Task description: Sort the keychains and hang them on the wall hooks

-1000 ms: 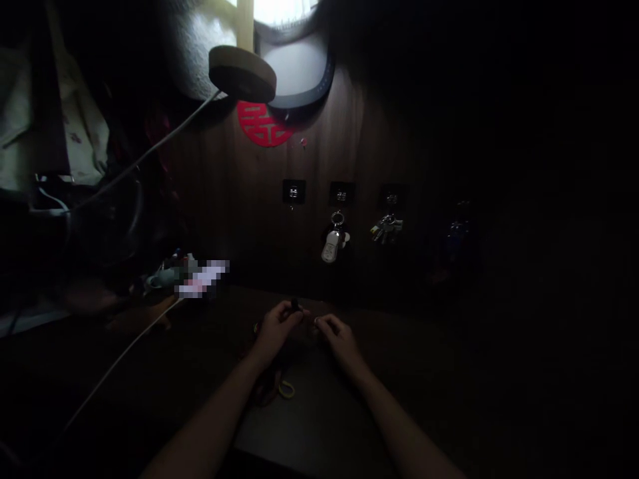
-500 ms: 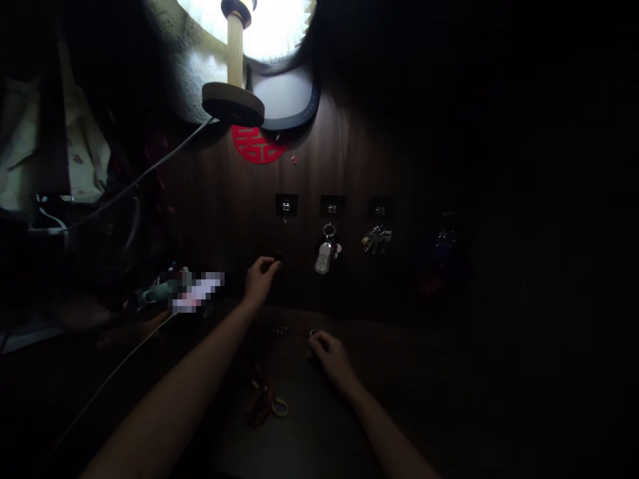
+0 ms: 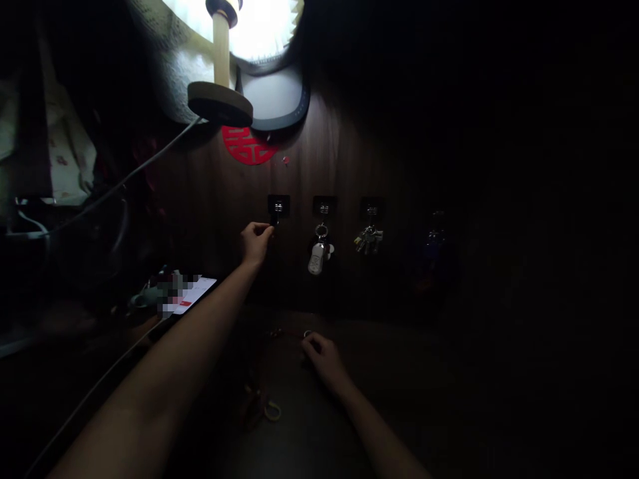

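Reaching up to the wall, the left hand (image 3: 256,241) pinches a small dark object (image 3: 274,218) just under the leftmost black square hook (image 3: 278,205); the right hand (image 3: 319,351), loosely curled, rests on the dark table (image 3: 349,426) far below the hook.

1 head-worn view, looking forward and down, near a dark wall panel (image 3: 349,173), arms reaching ahead.
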`<state>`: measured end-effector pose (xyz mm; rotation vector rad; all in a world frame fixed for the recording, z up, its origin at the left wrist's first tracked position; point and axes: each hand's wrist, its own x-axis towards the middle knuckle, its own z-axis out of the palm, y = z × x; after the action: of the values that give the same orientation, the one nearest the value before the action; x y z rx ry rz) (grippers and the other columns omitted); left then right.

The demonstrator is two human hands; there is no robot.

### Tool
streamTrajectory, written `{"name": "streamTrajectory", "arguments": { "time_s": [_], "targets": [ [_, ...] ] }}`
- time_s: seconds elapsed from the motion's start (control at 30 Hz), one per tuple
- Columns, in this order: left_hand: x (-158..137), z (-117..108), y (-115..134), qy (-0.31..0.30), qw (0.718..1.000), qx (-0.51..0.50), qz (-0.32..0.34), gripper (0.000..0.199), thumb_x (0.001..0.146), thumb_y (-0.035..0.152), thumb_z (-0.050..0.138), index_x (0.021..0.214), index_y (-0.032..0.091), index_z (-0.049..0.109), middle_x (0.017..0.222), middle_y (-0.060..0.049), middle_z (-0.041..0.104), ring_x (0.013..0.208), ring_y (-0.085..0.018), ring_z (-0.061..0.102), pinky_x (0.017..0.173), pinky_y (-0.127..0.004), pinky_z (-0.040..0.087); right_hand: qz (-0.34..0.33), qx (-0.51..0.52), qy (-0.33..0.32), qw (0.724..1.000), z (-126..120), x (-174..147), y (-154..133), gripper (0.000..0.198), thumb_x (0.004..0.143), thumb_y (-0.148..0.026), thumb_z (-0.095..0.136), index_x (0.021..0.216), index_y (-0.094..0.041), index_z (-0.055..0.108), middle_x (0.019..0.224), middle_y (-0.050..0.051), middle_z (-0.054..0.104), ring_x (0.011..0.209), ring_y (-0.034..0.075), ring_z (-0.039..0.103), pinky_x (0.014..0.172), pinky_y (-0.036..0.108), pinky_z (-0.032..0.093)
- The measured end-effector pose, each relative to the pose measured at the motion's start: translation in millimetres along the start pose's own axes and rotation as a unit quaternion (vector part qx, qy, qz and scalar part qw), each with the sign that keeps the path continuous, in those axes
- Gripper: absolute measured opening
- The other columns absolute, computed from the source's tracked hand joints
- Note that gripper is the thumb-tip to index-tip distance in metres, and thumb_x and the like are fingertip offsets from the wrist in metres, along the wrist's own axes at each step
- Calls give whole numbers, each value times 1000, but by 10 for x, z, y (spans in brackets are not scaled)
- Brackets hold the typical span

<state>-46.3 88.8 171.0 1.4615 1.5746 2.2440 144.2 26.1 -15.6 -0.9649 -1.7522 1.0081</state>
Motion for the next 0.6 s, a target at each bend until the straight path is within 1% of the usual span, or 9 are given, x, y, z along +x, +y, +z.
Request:
{"name": "streamTrajectory", "arguments": {
  "time_s": [0.17, 0.3, 0.4, 0.5, 0.6],
  "targets": [
    [-1, 33, -28, -1, 999, 49, 3, 16, 67, 29, 62, 74, 15, 64, 71, -2, 66, 69, -16, 61, 64, -24, 45, -8, -3, 0, 1000, -7, -1, 0, 25, 74, -40, 49, 60, -19, 51, 55, -4, 50, 56, 12, 49, 55, 21, 36],
    [-40, 55, -106, -1, 996, 84, -11, 13, 67, 28, 62, 73, 17, 64, 71, -2, 67, 71, -16, 61, 65, -24, 44, -8, -12, 2, 1000, -12, -2, 5, 25, 74, -40, 49, 61, -19, 53, 56, -3, 52, 58, 12, 50, 56, 21, 36],
    [-66, 78, -167, 0, 994, 109, -16, 14, 67, 30, 63, 71, 17, 64, 72, -2, 67, 72, -17, 61, 66, -25, 43, -4, -20, 7, 1000, -11, -3, 3, 24, 74, -39, 48, 60, -19, 52, 56, -3, 51, 57, 12, 49, 55, 21, 36],
    [-90, 99, -222, -4, 994, 104, -17, 15, 67, 32, 62, 72, 18, 63, 74, -3, 67, 74, -17, 61, 66, -26, 44, -5, -15, 3, 1000, -7, -5, 0, 23, 74, -37, 47, 61, -19, 51, 55, -3, 50, 56, 12, 49, 56, 21, 36],
    [-133, 108, -273, -10, 995, 92, -30, 14, 67, 29, 62, 74, 18, 63, 75, -2, 67, 74, -17, 61, 67, -26, 44, -7, -3, -6, 1000, -2, -4, 6, 22, 75, -36, 46, 61, -19, 50, 54, -3, 50, 55, 12, 49, 56, 22, 36]
  ]
}}
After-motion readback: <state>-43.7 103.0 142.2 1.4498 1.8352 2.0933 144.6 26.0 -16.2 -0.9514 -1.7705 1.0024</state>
